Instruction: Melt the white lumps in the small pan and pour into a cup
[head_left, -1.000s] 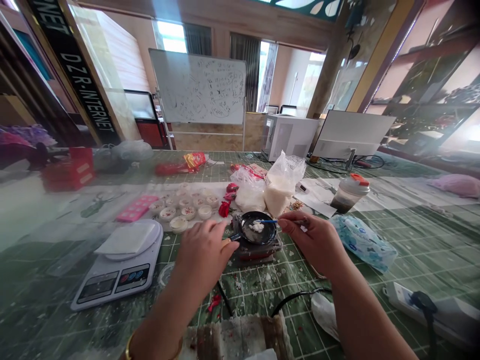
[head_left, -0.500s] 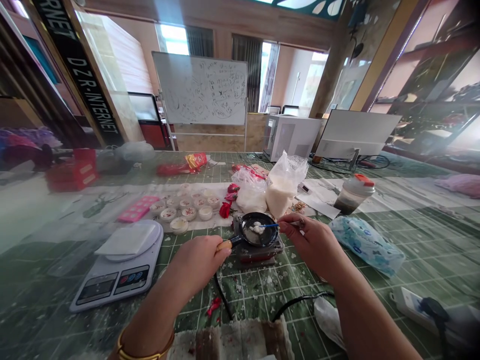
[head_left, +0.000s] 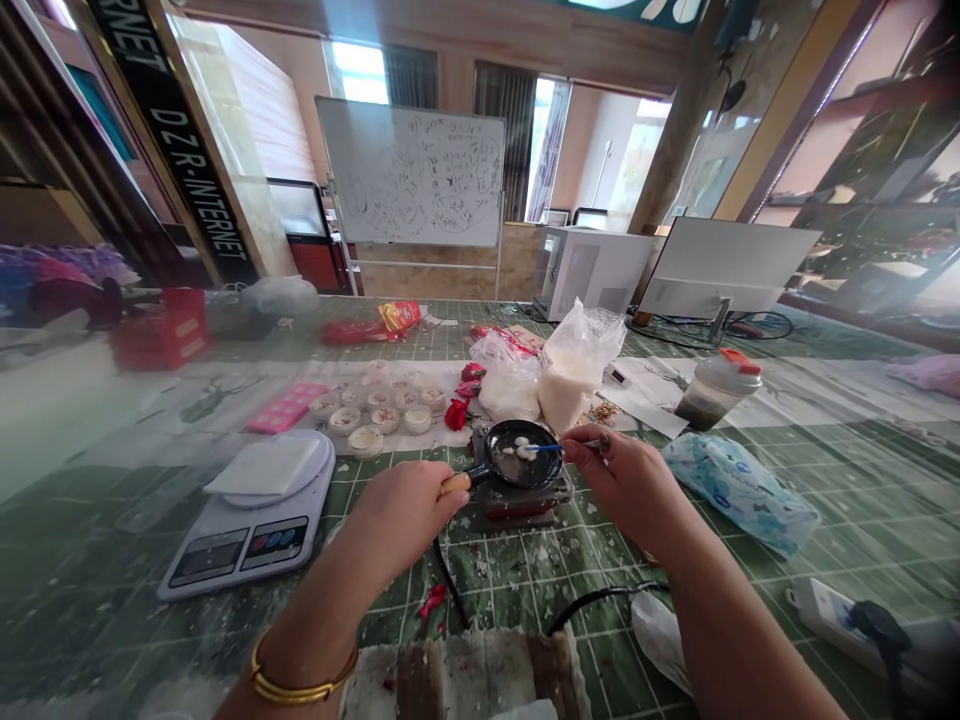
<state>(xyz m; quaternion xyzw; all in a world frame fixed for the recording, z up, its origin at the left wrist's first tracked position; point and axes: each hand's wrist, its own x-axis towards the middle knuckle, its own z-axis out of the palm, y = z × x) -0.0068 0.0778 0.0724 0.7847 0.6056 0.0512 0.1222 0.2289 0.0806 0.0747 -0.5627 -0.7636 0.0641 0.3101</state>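
At the centre of the checked tablecloth, a small black frying pan (head_left: 541, 471) sits on, or just over, a compact hot plate (head_left: 517, 509), with white lumps (head_left: 523, 449) gathered inside it. The person's left hand (head_left: 409, 508) grips the pan's wooden handle (head_left: 454, 483); the right hand (head_left: 624, 475) pinches a thin blue stirring stick (head_left: 544, 447), its tip among the lumps. Melting looks only partly done: the lumps remain distinct, so more heating and stirring seem to be left. Just behind, a cluster of small filled cups (head_left: 385, 418), many with reddish flecks on top, appears finished. Red roses (head_left: 456, 414) and a clear bag of off-white granules (head_left: 564, 388) lie nearby; a digital kitchen scale (head_left: 277, 545) stands at left. Lettering on the blue tissue pack (head_left: 739, 490) is too blurred to read. Farther off, a slanting black sign (head_left: 196, 195) reads "DZR-INTERNET", and the whiteboard (head_left: 412, 180) carries illegible handwriting.
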